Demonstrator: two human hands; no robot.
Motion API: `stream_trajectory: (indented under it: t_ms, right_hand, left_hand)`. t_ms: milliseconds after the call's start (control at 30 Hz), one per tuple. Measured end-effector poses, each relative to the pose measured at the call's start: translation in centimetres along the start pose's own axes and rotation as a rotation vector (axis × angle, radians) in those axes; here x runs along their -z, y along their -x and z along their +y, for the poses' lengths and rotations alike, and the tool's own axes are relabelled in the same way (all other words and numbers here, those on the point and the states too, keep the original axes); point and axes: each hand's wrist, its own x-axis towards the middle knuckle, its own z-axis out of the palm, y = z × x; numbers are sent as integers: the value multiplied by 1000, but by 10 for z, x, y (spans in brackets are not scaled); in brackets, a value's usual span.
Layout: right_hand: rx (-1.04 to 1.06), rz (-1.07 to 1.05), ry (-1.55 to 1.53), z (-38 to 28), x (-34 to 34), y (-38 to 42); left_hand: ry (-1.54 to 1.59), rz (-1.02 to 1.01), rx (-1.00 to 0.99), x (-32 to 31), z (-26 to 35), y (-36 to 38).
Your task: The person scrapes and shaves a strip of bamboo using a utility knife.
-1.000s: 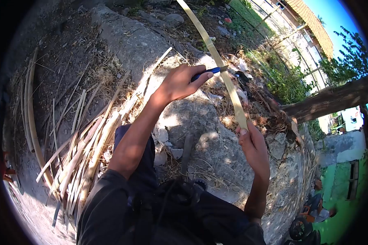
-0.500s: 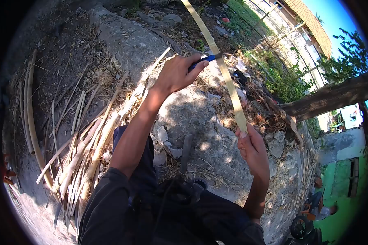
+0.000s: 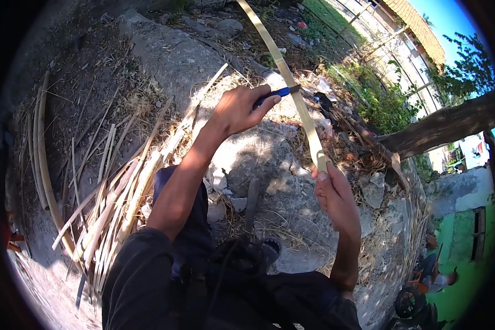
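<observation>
My left hand (image 3: 241,110) is closed around the blue handle of a knife (image 3: 278,94). The knife's short dark blade lies across a long, pale bamboo strip (image 3: 283,67) and touches it. The strip curves from the top of the view down to my right hand (image 3: 336,195), which pinches its lower end between thumb and fingers. Its far end runs beyond the top edge. Part of the handle is hidden inside my left fist.
A pile of split bamboo strips (image 3: 121,206) lies on the ground at left, near longer curved poles (image 3: 40,143). Rough rock (image 3: 280,201) spreads before my legs. A thick trunk (image 3: 451,127) juts in at right. A person (image 3: 437,279) is by a green wall (image 3: 462,258).
My left hand and the knife have moved a little down along the strip, closer to my right hand. The strip's upper part has shifted slightly left.
</observation>
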Motion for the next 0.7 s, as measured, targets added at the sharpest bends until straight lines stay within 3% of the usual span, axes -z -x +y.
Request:
stream_trajectory:
  t_ms: [133, 167, 267, 300, 400, 433, 533, 700]
  right_hand:
    - [-13, 21, -4, -4, -3, 11]
    - [-20, 2, -19, 2, -2, 17]
    - [-28, -1, -55, 0, 1, 8]
    - [-35, 14, -72, 0, 1, 5]
    - [-36, 24, -62, -4, -3, 10]
    - [-38, 22, -60, -1, -3, 15]
    - [-67, -22, -83, 5, 1, 21]
    - [-98, -26, -89, 13, -1, 25]
  left_hand:
    - [-8, 159, 34, 9, -19, -25]
    - [-78, 74, 55, 17, -24, -27]
    - [-87, 84, -21, -6, -13, -14]
    - [-21, -18, 0, -13, -6, -11]
    - [-40, 178, 55, -11, -13, -24]
    - [-81, 142, 45, 2, -28, -33]
    - [-126, 290, 47, 4, -44, -34]
    - [-99, 262, 103, 11, -41, -24]
